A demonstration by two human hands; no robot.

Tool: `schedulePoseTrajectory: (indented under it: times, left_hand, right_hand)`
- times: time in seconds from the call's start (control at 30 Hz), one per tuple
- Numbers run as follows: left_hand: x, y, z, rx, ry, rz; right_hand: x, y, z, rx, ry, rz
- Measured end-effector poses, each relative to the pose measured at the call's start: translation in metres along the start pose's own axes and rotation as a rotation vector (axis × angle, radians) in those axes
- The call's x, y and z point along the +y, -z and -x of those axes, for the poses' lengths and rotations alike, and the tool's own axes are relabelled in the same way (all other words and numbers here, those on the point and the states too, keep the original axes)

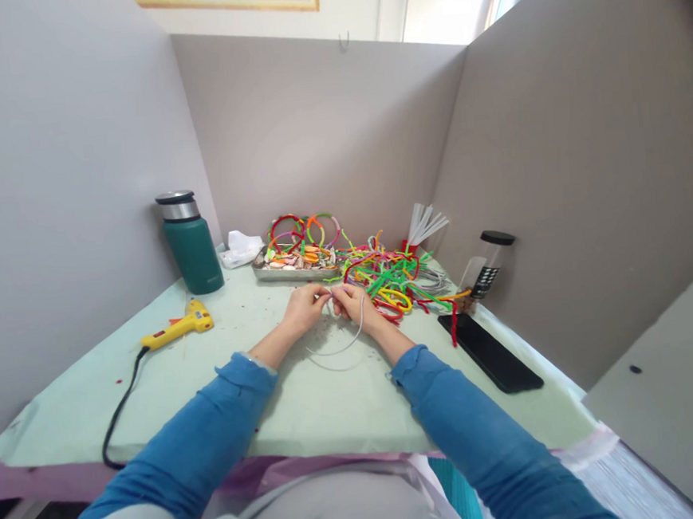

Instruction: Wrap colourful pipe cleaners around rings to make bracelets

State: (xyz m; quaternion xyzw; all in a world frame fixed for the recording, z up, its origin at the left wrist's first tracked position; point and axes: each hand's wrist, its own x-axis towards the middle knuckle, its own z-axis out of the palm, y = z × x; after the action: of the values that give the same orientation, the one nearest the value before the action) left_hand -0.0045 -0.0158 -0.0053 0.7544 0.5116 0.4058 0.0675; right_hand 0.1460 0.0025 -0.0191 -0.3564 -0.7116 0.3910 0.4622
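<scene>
Both hands meet over the middle of the table, fingertips almost touching. My left hand (305, 307) is closed in a pinch at one end of a thin grey cord (362, 320). Against it, my right hand (353, 300) pinches the same cord with thumb and forefinger. From the fingers the cord bends round in a loose loop, its free part hanging just over the tabletop. A tiny purplish bit shows at the fingertips, too small to name. Just beyond my right hand lies a tangled heap of coloured pipe cleaners (392, 272).
A metal tray (296, 274) of small coloured pieces stands behind my hands, fuzzy rings (287, 230) on it. Leftward are a yellow glue gun (177, 329) with a black cable and a green bottle (193, 251). Rightward lie a black phone (491, 352), a clear bottle (491, 264) and glue sticks (424, 223).
</scene>
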Motion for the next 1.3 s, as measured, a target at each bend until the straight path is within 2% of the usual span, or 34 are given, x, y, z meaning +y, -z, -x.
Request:
schedulePoseTrajectory:
  times: [1.3]
  left_hand:
    - [-0.0003,-0.0006,0.0003,-0.007,-0.008,-0.028]
  right_hand:
    - [0.0005,-0.0006,-0.0008,-0.009,-0.020,-0.001]
